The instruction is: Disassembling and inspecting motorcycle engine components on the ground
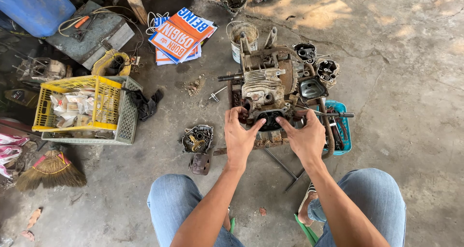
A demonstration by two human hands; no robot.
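Note:
A grimy small engine block (pixel 265 85) with cooling fins stands on the concrete floor in front of my knees. My left hand (pixel 239 136) rests on its near left side, fingers spread around a dark oval gasket or cover (pixel 269 119) at the front face. My right hand (pixel 305 136) touches the same part from the right, index finger on its edge. Neither hand lifts anything clear of the engine.
Loose engine covers (pixel 197 139) and a small part (pixel 201 163) lie left of my hands. A teal tray of tools (pixel 344 131) sits right. Yellow and grey crates (pixel 94 111), a broom (pixel 50 169), printed boards (pixel 181 34) and a bucket (pixel 241 34) lie farther off.

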